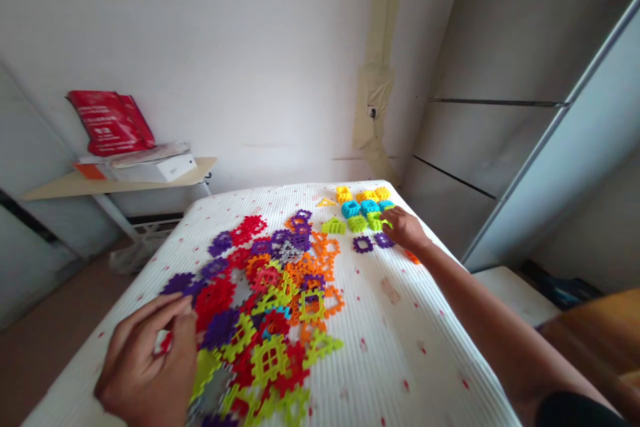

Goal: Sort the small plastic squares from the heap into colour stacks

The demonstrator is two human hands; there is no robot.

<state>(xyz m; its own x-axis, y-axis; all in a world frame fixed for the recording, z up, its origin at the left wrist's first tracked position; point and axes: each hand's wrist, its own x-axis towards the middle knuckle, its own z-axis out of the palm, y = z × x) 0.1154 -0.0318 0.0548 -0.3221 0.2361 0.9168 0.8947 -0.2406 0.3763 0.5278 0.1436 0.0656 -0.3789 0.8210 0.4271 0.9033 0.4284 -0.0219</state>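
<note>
My right hand (406, 228) reaches to the far right of the bed-like surface, its fingers closed on a lime-green interlocking plastic piece beside the lime-green stacks (357, 224). Blue stacks (351, 209) and yellow stacks (344, 194) stand in rows behind these. Two purple square pieces (363, 244) lie in front. At the near left, my left hand (153, 363) is curled, thumb and fingertips close together at the pile's edge; whether anything is between them is hidden. The mixed pile holds red pieces (215, 300), orange pieces (325, 253), and lime-green window pieces (270, 359).
A white dotted cover (380, 347) lies under the pieces. Behind left, a small table (55, 185) bears a white box (170, 167) and a red bag (110, 123). A grey cabinet (465, 120) stands at the right, and a taped wall socket (373, 112) is at the back.
</note>
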